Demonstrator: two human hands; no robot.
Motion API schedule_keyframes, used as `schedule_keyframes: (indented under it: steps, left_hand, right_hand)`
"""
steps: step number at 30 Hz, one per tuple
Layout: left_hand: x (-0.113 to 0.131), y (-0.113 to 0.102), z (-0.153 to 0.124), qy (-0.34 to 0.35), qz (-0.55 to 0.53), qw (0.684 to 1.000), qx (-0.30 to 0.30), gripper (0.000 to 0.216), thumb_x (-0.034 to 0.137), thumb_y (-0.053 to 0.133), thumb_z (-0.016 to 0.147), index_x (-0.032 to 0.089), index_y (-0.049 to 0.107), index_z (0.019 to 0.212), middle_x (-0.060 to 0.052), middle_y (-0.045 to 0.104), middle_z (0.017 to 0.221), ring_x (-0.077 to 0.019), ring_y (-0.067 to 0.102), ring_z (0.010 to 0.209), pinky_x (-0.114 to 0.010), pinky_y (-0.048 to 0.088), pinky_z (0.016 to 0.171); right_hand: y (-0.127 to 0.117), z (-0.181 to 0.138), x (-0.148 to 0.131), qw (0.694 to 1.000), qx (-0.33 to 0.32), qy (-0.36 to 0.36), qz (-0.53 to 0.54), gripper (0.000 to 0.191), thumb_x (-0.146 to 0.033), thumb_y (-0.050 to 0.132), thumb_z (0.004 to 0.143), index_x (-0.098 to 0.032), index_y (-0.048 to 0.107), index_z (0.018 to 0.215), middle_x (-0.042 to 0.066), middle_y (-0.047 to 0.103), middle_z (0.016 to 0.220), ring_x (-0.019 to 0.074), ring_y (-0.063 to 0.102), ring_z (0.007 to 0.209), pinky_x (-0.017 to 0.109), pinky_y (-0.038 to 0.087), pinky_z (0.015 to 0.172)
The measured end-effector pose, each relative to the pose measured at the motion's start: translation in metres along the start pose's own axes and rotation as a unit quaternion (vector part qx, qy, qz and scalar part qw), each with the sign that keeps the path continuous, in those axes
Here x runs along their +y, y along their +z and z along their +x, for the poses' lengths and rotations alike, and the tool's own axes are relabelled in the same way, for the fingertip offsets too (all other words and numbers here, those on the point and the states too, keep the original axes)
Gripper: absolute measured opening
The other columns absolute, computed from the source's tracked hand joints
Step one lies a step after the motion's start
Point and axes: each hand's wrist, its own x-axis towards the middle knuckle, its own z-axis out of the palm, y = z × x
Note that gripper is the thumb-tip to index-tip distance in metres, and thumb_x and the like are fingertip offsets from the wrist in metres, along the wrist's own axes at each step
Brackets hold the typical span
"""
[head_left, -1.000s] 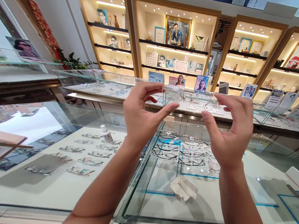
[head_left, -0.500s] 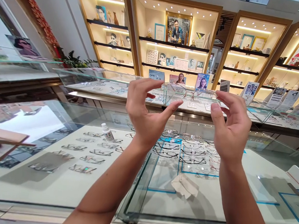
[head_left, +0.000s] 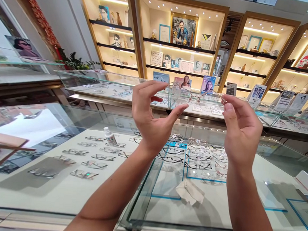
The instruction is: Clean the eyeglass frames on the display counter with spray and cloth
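I hold a thin-rimmed pair of glasses up in front of me, over a glass display counter. My left hand pinches its left end between thumb and forefinger. My right hand pinches the right end, fingers curled. The frame is level, lenses facing me. Below my hands, rows of glasses lie inside the counter.
A white cloth lies on the counter top below my hands. A small white bottle stands to the left, among more glasses. Behind is a second glass counter and lit shelves with pictures.
Both hands have lifted the glasses a little and drawn closer together. My right thumb and fingers have closed tighter on the frame's end.
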Motion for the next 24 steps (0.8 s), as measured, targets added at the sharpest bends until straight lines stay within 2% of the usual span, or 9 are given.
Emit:
schedule_keyframes:
  steps: [6, 10, 24]
  left_hand:
    - [-0.009, 0.005, -0.002, 0.040, -0.071, 0.997, 0.006, 0.056, 0.047, 0.086, 0.085, 0.035, 0.060, 0.133, -0.006, 0.063, 0.132, -0.0280, 0.063, 0.128, -0.038, 0.056, 0.090]
    - [-0.012, 0.007, -0.004, 0.051, -0.081, 0.995, 0.006, 0.058, 0.046, 0.087, 0.084, 0.035, 0.059, 0.134, -0.006, 0.064, 0.133, -0.0275, 0.065, 0.128, -0.037, 0.057, 0.090]
    - [-0.006, 0.006, -0.004, 0.054, -0.082, 0.995, 0.016, 0.057, 0.043, 0.089, 0.082, 0.032, 0.062, 0.131, -0.005, 0.065, 0.128, -0.0252, 0.067, 0.120, -0.037, 0.059, 0.095]
  right_hand:
    - [0.000, 0.001, -0.005, 0.998, 0.020, 0.028, 0.052, 0.022, -0.041, 0.061, 0.102, -0.028, 0.076, 0.112, 0.005, 0.079, 0.117, 0.0227, 0.073, 0.112, 0.044, 0.062, 0.096]
    - [-0.001, 0.003, -0.006, 0.994, 0.025, 0.056, 0.090, 0.016, -0.036, 0.066, 0.099, -0.027, 0.077, 0.105, 0.003, 0.080, 0.111, 0.0205, 0.075, 0.106, 0.041, 0.063, 0.096]
    - [-0.003, 0.005, 0.003, 0.977, -0.019, 0.101, 0.188, 0.017, -0.043, 0.068, 0.098, -0.029, 0.074, 0.106, 0.003, 0.080, 0.108, 0.0199, 0.076, 0.103, 0.042, 0.062, 0.099]
